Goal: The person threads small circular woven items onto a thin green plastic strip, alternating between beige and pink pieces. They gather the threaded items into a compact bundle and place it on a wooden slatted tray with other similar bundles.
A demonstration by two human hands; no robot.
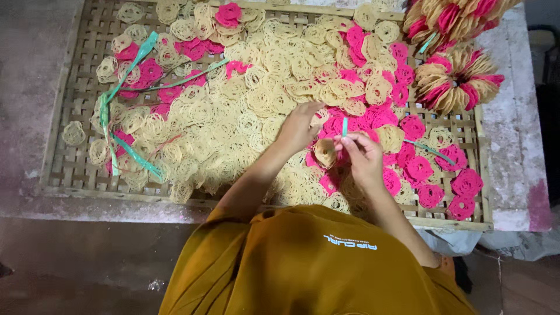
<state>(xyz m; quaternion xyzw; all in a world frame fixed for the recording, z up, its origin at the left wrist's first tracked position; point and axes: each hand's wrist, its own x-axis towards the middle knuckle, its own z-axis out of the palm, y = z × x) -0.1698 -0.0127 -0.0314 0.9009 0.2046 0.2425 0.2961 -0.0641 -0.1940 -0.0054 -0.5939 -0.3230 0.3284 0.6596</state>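
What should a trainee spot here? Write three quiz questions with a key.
1. What does the right hand pinch? A: a green strip. B: a knife. C: a spoon.
2. True or false: the tied bundles lie at the left edge of the woven tray.
3. Fill in: the left hand touches ____-coloured noodle rings.
Key: 1 A. 2 False, they lie at the top right. 3 Cream.

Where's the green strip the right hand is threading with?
In the head view, the short green strip stands pinched in the right hand, centre-right on the woven tray, beside pink rings.
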